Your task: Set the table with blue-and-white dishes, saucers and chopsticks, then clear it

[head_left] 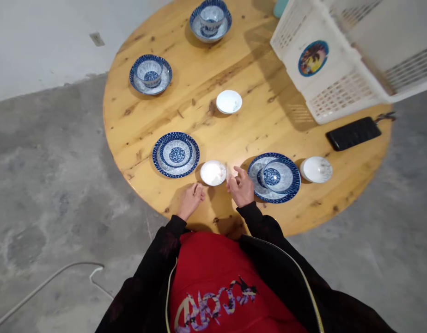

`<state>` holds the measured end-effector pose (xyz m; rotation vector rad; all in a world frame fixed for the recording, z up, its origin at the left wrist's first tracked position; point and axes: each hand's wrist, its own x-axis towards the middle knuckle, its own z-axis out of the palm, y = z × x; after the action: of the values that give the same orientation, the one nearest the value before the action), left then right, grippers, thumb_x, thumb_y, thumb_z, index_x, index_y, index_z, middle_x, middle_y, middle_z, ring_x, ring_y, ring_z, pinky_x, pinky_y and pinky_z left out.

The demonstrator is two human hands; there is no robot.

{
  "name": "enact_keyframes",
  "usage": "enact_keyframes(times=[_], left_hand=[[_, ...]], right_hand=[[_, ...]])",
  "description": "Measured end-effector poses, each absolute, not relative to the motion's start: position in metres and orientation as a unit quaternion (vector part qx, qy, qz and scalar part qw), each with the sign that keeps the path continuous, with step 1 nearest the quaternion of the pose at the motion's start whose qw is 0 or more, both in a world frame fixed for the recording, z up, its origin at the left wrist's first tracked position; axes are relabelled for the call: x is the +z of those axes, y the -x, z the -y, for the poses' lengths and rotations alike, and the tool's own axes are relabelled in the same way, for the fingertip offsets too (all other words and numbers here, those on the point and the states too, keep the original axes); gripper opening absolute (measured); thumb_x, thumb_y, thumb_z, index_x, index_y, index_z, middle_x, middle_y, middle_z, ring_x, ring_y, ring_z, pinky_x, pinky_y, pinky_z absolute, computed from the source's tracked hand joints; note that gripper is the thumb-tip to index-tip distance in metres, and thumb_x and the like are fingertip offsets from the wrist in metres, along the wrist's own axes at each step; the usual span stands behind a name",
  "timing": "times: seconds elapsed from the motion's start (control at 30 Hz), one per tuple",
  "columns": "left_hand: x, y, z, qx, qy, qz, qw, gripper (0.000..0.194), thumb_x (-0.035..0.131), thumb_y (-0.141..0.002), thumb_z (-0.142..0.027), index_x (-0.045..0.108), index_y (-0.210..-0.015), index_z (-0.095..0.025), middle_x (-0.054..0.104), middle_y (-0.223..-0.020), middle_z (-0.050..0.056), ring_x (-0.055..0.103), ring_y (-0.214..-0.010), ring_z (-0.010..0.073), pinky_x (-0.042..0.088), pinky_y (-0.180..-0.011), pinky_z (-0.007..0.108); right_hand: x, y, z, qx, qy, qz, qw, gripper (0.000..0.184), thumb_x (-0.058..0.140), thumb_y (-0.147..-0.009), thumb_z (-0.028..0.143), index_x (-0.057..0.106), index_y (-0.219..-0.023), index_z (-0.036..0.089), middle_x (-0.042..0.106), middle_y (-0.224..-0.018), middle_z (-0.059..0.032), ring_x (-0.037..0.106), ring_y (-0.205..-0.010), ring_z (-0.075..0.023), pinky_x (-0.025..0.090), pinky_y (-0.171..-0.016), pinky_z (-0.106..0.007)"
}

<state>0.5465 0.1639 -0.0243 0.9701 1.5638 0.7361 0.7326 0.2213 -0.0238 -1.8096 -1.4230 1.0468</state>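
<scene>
A small white dish (212, 173) lies between my hands near the front of the round table. My left hand (192, 200) rests just below and left of it, fingers curled in with nothing seen in them. To the dish's right is my right hand (241, 187), fingers partly bent but apart, holding nothing; whether it touches the dish I cannot tell. Left of the dish, a blue-patterned bowl (176, 151) sits on a blue-rimmed plate (158, 163). Beside my right hand, another patterned bowl (281, 175) stands off-centre on its blue-rimmed plate (271, 198).
Farther back are two more bowl-and-plate sets (150, 75) (210, 22) and white dishware (229, 101). Another white dish (316, 169) lies at the right, near a black phone (354, 133). A large white plastic basket (324, 78) stands at the back right of the wooden table (186, 108).
</scene>
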Motion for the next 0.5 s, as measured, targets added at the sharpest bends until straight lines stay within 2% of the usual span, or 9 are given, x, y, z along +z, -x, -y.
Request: enact_keyframes(times=[0.27,0.5], left_hand=[[-0.013,-0.558,-0.116,0.285,-0.433,-0.668,0.534,0.027,0.039,-0.095,-0.038,0.053,-0.077,-0.023,0.067,-0.073,0.0,0.065,-0.065,0.0151,0.049,-0.064,0.025],[0.009,-0.57,-0.067,0.256,-0.411,-0.711,0.51,0.027,0.039,-0.096,-0.036,0.052,-0.078,-0.021,0.067,-0.069,0.0,0.067,-0.068,0.0158,0.047,-0.068,0.025]], right_hand=[[0.005,-0.711,-0.22,0.44,0.609,0.577,0.321,0.038,0.051,-0.086,0.041,0.066,-0.109,0.014,0.062,-0.056,0.0025,0.056,-0.045,-0.0158,0.049,-0.054,-0.029],[0.003,-0.687,-0.169,0.546,0.515,0.607,0.26,0.037,0.048,-0.086,0.039,0.066,-0.109,0.014,0.061,-0.057,0.003,0.056,-0.046,-0.0145,0.049,-0.056,-0.028]])
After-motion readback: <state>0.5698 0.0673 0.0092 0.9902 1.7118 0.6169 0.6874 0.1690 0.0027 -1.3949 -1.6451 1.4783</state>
